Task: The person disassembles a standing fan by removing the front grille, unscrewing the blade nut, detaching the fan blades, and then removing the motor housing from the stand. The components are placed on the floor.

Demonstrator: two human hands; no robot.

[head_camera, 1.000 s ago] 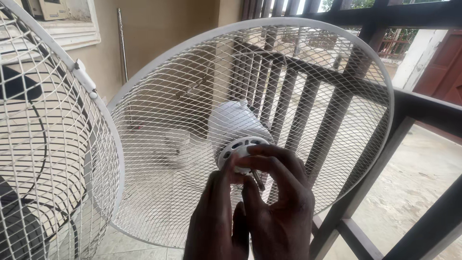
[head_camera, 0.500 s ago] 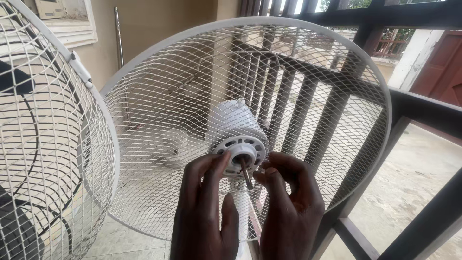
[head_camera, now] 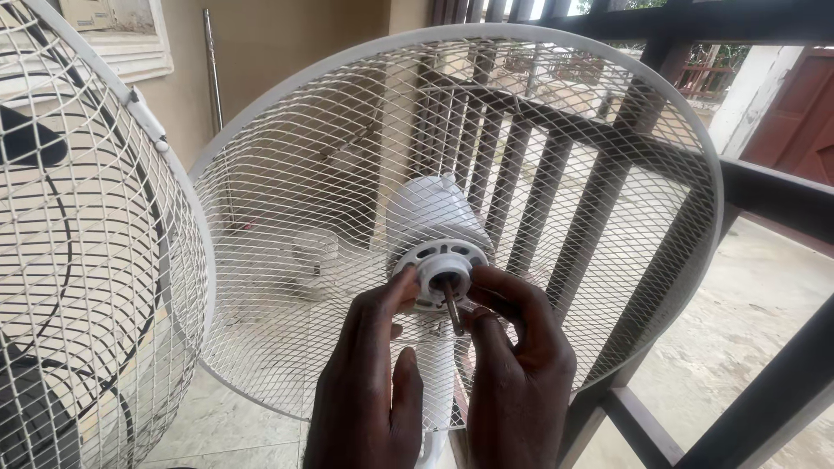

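At the centre of the white mesh fan guard (head_camera: 599,174), both hands meet around the round plastic nut (head_camera: 440,271) that sits on the motor's front, with the thin metal shaft (head_camera: 453,308) poking out of it toward the camera and slightly down. The left hand (head_camera: 369,382) has its fingertips curled against the nut's left edge; the right hand (head_camera: 521,365) pinches in from the right, fingers partly closed just beside the shaft. Both lie equally near, directly below the nut. The shaft's long axis points out between the two hands. Behind the guard sits the white motor housing (head_camera: 430,213). A second fan (head_camera: 78,260) stands at left, dark railing (head_camera: 764,200) behind.
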